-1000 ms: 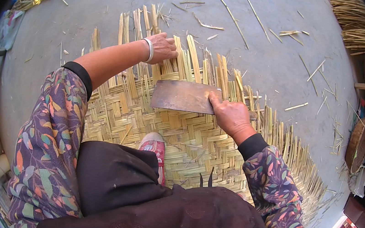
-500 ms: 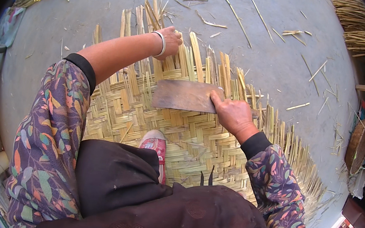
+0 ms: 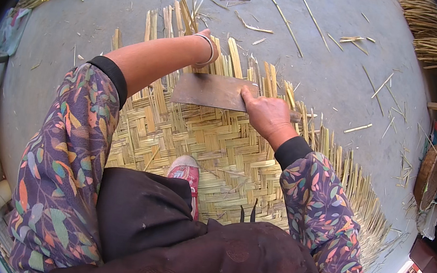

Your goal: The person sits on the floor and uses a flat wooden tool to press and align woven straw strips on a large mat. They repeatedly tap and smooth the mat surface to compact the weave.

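While I crouched over the woven mat (image 3: 211, 146) on the floor (image 3: 321, 67), both hands worked at its loose strips (image 3: 234, 56).
My right hand (image 3: 265, 115) gripped the flat metal blade (image 3: 210, 91), lying across the weave; my left hand (image 3: 205, 46) pressed the upright strips just beyond it, its fingers hidden, so I couldn't tell their spread.

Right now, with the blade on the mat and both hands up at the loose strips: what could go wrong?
1. The left hand grips the loose strips just beyond the flat metal blade; a slip could bring the edge against its fingers.
2. The right hand presses the blade at one end only, so it might tilt or skid across the woven mat.
3. The split strip ends look sharp; splinters are possible.
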Tool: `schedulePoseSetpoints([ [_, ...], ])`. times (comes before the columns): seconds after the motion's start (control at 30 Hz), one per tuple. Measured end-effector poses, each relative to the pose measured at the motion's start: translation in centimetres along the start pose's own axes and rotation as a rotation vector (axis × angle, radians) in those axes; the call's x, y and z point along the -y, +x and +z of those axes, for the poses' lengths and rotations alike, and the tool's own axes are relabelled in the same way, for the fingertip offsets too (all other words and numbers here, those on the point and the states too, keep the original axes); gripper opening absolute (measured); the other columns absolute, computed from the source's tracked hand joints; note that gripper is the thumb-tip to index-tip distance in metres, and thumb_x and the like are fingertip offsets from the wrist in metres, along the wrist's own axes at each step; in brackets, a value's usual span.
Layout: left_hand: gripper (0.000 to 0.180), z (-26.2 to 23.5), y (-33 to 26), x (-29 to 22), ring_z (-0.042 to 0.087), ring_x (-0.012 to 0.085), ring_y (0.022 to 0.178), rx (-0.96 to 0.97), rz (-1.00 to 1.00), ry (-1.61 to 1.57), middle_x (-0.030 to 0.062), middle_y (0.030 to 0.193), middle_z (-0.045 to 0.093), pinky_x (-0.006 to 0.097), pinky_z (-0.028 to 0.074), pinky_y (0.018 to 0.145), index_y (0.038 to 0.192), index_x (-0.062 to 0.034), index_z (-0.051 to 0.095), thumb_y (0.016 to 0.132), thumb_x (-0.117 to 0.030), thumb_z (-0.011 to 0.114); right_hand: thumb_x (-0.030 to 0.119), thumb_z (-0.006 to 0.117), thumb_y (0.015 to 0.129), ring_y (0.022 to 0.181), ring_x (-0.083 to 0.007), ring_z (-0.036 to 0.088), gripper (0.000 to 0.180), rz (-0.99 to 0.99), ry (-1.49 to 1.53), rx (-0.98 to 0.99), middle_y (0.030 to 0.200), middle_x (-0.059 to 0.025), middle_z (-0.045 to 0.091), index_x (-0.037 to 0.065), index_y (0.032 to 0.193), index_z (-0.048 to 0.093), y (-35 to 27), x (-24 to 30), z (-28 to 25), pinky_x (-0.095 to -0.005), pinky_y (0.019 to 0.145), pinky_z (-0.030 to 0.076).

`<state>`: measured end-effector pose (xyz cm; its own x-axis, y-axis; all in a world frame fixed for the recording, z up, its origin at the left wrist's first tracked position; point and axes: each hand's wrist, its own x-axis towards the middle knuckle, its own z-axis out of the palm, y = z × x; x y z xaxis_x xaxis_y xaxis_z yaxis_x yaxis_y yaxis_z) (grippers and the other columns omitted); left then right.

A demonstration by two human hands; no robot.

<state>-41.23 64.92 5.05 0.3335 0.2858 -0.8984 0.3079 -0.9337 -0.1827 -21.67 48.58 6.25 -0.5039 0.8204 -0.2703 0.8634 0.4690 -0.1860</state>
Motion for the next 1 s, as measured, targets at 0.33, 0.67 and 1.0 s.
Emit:
schedulePoseSetpoints([
  [0.33,0.018,2.1,-1.9,-1.6,0.070,0.0245,0.100,-0.174,-0.038,-0.122,0.0093,0.104,0.074,0.037,0.051,0.087,0.096,-0.0103,0.076,0.081,-0.016,0.067,0.013,0.049,0.091,0.072,-0.0234,0.072,0.050,0.116,0.031,0.104,0.079,-0.0072,0.073,0.005,0.140,0.048,0.5,1.7,2.3,-0.0389,0.058,0.054],
  [0.67,0.030,1.8,-4.2,-4.7,0.069,0.0339,0.096,-0.137,-0.341,-0.823,0.0174,0.101,0.072,0.041,0.054,0.086,0.094,-0.0053,0.075,0.093,-0.026,0.054,0.013,0.045,0.093,0.082,-0.0311,0.072,0.053,0.220,0.197,0.219,0.092,-0.0132,0.074,0.002,0.145,0.040,1.6,2.6,3.6,-0.0465,0.067,0.054],
  [1.0,0.045,-2.8,-2.6,9.0,0.061,0.0311,0.116,-1.108,-0.621,-0.250,0.0091,0.133,0.060,0.046,0.045,0.099,0.132,-0.0132,0.050,0.092,-0.029,0.062,0.010,0.051,0.087,0.063,-0.0274,0.071,0.043,0.096,0.119,0.076,0.071,-0.0105,0.071,0.003,0.129,0.055,-3.0,2.5,0.3,-0.0415,0.052,0.054],
])
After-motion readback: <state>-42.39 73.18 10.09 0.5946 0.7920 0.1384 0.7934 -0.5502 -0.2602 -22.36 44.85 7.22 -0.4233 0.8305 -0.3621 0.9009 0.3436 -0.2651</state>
